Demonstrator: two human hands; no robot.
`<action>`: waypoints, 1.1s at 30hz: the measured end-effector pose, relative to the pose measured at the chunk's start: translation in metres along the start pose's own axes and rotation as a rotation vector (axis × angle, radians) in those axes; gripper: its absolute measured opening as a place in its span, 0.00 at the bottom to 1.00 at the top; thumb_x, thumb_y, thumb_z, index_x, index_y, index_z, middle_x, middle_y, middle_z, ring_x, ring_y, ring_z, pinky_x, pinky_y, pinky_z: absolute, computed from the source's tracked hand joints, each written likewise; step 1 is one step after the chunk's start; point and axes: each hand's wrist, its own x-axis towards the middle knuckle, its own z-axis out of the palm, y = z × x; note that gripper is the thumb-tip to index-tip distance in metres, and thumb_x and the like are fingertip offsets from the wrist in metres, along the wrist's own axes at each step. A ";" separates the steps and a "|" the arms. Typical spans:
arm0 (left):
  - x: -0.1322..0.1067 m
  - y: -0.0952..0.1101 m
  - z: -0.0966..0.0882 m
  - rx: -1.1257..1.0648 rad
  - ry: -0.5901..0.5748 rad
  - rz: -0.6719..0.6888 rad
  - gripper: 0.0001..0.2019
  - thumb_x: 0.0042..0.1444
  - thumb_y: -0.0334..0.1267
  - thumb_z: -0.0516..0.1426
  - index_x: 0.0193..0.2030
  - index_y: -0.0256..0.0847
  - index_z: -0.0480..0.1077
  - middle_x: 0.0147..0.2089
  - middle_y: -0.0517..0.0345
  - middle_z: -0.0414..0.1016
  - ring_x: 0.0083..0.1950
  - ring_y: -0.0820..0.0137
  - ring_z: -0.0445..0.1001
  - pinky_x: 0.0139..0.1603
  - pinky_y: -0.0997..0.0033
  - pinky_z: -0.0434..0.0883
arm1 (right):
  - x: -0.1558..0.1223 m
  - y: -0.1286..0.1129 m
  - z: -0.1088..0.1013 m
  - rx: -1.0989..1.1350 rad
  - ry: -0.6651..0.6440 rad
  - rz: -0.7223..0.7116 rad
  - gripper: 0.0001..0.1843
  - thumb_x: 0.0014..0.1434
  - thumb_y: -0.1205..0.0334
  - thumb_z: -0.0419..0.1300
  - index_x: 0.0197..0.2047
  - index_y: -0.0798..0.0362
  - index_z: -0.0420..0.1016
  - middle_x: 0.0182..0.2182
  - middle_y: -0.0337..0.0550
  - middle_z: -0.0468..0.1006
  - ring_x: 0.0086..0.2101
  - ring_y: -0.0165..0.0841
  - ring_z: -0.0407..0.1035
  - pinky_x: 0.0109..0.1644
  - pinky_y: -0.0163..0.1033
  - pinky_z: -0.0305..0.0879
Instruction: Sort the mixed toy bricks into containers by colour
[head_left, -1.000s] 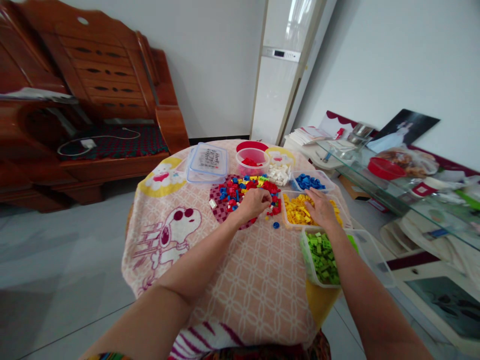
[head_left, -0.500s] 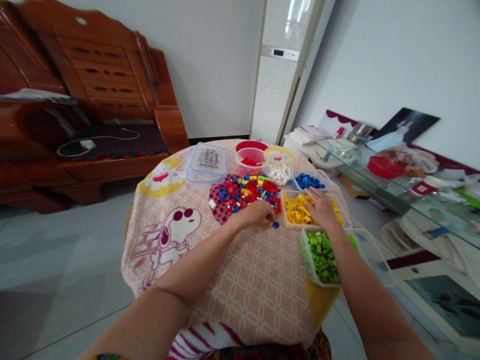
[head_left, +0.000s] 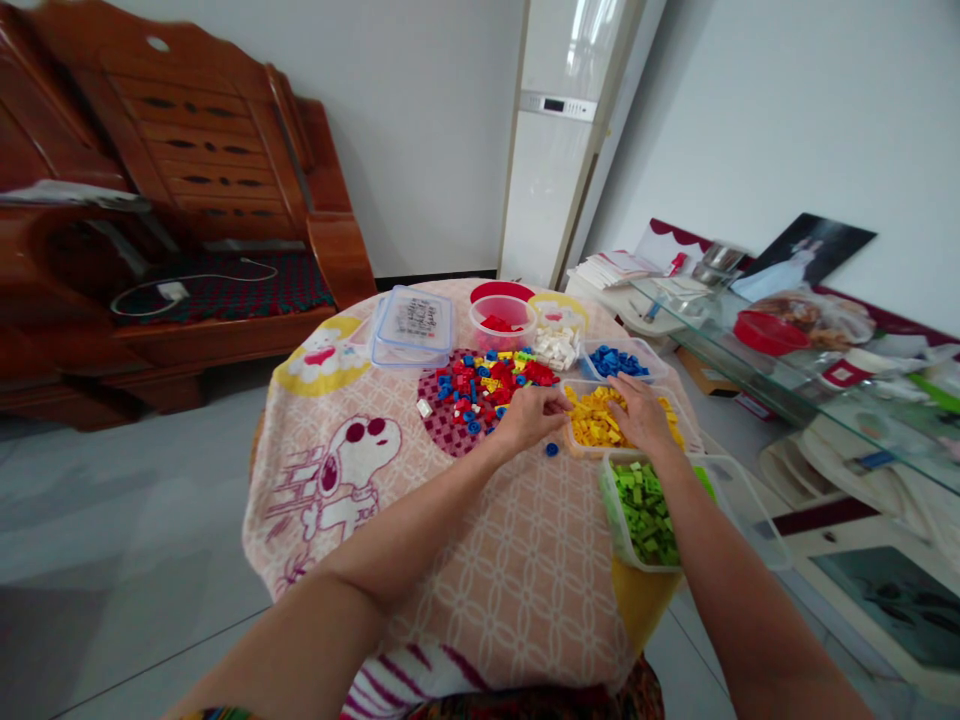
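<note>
My left hand [head_left: 534, 416] is at the left rim of a clear box of yellow bricks [head_left: 596, 420]. Its fingers are pinched together, and whatever is between them is too small to make out. Over the right part of the same box lies my right hand [head_left: 642, 412], fingers apart, with the tips at the yellow bricks. Left of my left hand spreads a mixed pile of toy bricks [head_left: 480, 383], mostly red, blue and yellow. A round blue piece [head_left: 552, 450] sits alone on the cloth just below the left hand.
Near my right forearm stands a box of green bricks [head_left: 645, 515]. Behind the yellow ones are a box of blue bricks [head_left: 616, 361], a heap of white bricks [head_left: 556, 348] and a round tub [head_left: 504, 338] with red bricks. Stacked lids [head_left: 414, 322] lie back left. A glass shelf [head_left: 795, 370] borders the right.
My left hand has risen from the cloth near the blue piece and moved up and right to the yellow box. My right hand has hardly moved.
</note>
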 end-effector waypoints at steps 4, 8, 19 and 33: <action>0.003 -0.001 0.016 -0.122 -0.029 0.032 0.15 0.51 0.26 0.60 0.46 0.36 0.80 0.39 0.54 0.84 0.36 0.73 0.80 0.39 0.77 0.74 | 0.000 -0.001 -0.001 -0.017 -0.003 -0.001 0.25 0.63 0.62 0.54 0.63 0.53 0.74 0.63 0.53 0.73 0.63 0.49 0.65 0.69 0.60 0.60; 0.003 -0.004 -0.002 -0.036 0.047 0.038 0.15 0.51 0.25 0.59 0.45 0.36 0.80 0.38 0.56 0.84 0.36 0.73 0.79 0.39 0.78 0.74 | 0.000 0.000 -0.001 -0.014 -0.008 -0.010 0.25 0.63 0.62 0.54 0.62 0.53 0.75 0.62 0.54 0.74 0.63 0.49 0.66 0.68 0.60 0.61; 0.002 -0.027 -0.084 0.527 0.075 -0.090 0.09 0.52 0.29 0.59 0.33 0.38 0.82 0.33 0.56 0.83 0.35 0.69 0.78 0.39 0.75 0.69 | 0.000 0.001 0.001 -0.028 0.013 -0.009 0.26 0.62 0.63 0.55 0.63 0.52 0.75 0.62 0.52 0.74 0.61 0.49 0.67 0.67 0.59 0.63; -0.006 -0.011 -0.053 0.946 -0.129 -0.274 0.12 0.60 0.32 0.55 0.46 0.37 0.78 0.48 0.41 0.81 0.53 0.53 0.79 0.49 0.60 0.75 | 0.000 -0.001 -0.003 -0.019 -0.012 -0.012 0.26 0.62 0.64 0.55 0.63 0.53 0.74 0.62 0.53 0.74 0.62 0.48 0.66 0.68 0.59 0.62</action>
